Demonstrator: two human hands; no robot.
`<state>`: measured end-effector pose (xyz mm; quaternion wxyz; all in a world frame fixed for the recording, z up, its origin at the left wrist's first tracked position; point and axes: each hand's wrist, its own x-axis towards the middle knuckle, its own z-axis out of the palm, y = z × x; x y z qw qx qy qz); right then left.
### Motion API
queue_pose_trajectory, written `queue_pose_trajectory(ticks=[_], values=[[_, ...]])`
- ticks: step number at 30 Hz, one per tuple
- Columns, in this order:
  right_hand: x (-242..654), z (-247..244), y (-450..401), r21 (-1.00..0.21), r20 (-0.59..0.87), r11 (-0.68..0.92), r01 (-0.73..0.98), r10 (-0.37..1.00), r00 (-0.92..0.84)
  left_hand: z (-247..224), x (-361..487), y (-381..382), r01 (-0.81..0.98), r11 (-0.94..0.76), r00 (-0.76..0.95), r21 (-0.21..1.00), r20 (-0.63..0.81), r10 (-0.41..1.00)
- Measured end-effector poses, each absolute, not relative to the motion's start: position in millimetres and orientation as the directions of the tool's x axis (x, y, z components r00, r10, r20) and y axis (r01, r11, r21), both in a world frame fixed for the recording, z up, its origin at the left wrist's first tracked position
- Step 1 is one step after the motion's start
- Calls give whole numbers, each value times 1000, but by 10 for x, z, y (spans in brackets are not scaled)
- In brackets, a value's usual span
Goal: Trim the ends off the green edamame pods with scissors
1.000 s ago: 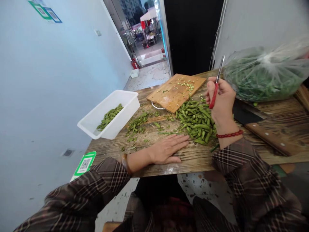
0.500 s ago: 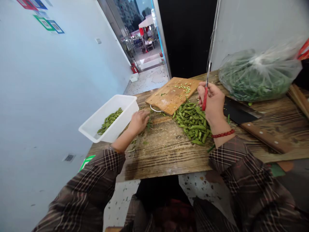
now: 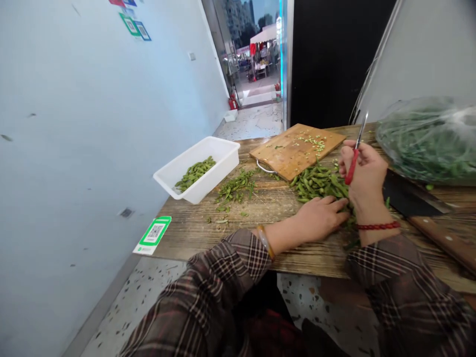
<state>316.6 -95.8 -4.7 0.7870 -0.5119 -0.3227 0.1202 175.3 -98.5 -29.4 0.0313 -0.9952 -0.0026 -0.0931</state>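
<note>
My right hand (image 3: 366,173) is closed round red-handled scissors (image 3: 352,166), their blades pointing up and away. Below it, a pile of green edamame pods (image 3: 316,181) lies on the wooden table (image 3: 186,238). My left hand (image 3: 322,218) rests at the near side of that pile, fingers stretched out and apart over the pods; nothing shows in its grasp. To the left stands a white plastic tub (image 3: 219,173) with more pods (image 3: 195,173) in it. Small green trimmings (image 3: 238,186) are scattered between tub and pile.
Behind the pile lies a wooden cutting board (image 3: 282,153) with small pale-green bits on it. A cleaver (image 3: 442,238) is to the right, near a clear bag of greens (image 3: 427,139). A green QR-code card (image 3: 154,234) is at the table's left corner.
My left hand has moved right, from beside the tub to the pod pile. My right hand still holds the scissors. The view has turned left.
</note>
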Motion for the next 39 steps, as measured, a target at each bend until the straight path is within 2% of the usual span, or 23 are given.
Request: queue_pose_trajectory(ticks=[3,5,8,12,17,19,21,26,30,33,36,37,39], values=[[3151,-38,-969,-885,395,435,164,519,758,-307,1522,-841,-25,-999,985,20,170,-21],[3149,-43,-965,-890,399,418,181,526,751,-288,1299,-734,27,-991,981,129,185,51],[3157,-79,-934,-886,428,408,220,537,727,-260,989,-607,112,-931,952,348,232,201],[3161,-134,-895,-848,521,407,339,530,669,-218,746,-528,188,-734,867,653,241,436],[3104,-114,-916,-848,530,350,398,566,632,-188,589,-382,276,-485,695,830,176,697],[3072,-110,-922,-849,528,338,407,579,622,-210,529,-263,294,-440,619,848,182,764],[3039,-127,-920,-840,538,324,435,595,597,-245,472,-123,344,-461,547,818,225,806],[2956,-228,-914,-779,568,249,576,670,478,-322,372,157,592,-567,449,572,350,822],[2880,-269,-939,-712,573,209,670,724,383,-363,358,195,668,-630,547,396,313,776],[2817,-253,-967,-687,573,210,695,744,342,-373,367,151,640,-696,656,326,241,715],[2758,-218,-991,-678,559,216,703,772,302,-350,376,93,556,-748,720,364,239,651],[2739,-208,-998,-668,558,219,711,780,284,-333,379,73,534,-736,708,415,256,658],[2704,-201,-1008,-640,563,235,732,791,238,-287,392,28,480,-635,632,605,263,729]])
